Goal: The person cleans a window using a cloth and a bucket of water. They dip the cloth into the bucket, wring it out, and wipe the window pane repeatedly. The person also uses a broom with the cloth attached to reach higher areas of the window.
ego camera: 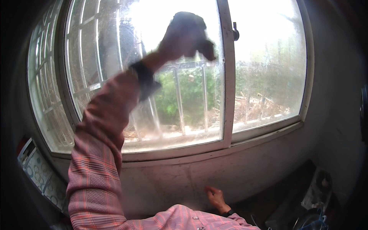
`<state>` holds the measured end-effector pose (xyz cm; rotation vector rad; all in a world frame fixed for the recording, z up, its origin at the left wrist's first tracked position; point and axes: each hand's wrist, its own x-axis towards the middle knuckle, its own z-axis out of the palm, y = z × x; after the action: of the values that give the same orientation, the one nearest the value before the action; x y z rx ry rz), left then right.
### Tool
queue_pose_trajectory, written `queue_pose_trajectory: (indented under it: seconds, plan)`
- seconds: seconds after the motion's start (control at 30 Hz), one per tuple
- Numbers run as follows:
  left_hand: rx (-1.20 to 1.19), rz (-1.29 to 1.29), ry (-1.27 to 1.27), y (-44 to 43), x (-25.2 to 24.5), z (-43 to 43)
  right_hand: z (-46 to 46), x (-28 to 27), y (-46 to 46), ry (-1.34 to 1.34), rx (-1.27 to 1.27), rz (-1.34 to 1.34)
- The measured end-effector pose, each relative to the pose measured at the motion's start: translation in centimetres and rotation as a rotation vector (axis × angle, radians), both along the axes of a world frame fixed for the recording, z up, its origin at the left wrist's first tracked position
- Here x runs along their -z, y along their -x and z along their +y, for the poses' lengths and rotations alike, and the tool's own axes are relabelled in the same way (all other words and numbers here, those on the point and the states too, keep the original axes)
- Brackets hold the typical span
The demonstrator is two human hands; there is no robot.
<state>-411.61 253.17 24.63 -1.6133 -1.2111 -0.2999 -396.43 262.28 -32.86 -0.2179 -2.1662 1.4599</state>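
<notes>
My left hand [179, 40] is raised high and presses a dark cloth [207, 50] to the middle window pane [189, 95]. Backlight turns hand and cloth nearly black, so the grip of single fingers is hard to make out. The cloth bunches above the knuckles and hangs out at the right of the hand. Low in front of my body, my right hand [216, 198] hovers near the wall under the sill, fingers loosely bent and a little apart. It appears to hold nothing.
A frame upright [228, 74] with a dark latch [236, 31] divides the middle pane from the right pane [267, 72]. Metal bars [178, 97] stand outside. A circle-patterned box or cabinet [40, 172] is at lower left. Dim items, including a rounded vessel [310, 220], lie at lower right.
</notes>
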Motion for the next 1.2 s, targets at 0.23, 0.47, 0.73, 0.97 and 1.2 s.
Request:
queue_pose_trajectory:
  seconds: [0.23,0.47,0.73,0.97,1.2]
  plan:
    - [-0.023,-0.343,-0.186,-1.0,-6.2,2.3,0.0,2.6,0.2,-0.06,-0.001,-0.086]
    - [-0.369,0.318,-0.173,3.5,8.1,4.4,-3.4,-0.1,1.1,-0.112,-0.151,-0.137]
    - [-0.354,0.159,0.298,0.3,29.6,0.6,-5.5,-0.9,-2.4,-0.199,-0.258,0.047]
    - [-0.206,0.029,0.102,3.3,15.3,0.5,-4.4,-1.2,-4.8,-0.138,-0.262,-0.229]
    - [-0.344,0.219,-0.281,4.5,-10.5,-12.8,-4.6,-0.3,-2.1,-0.153,-0.298,-0.215]
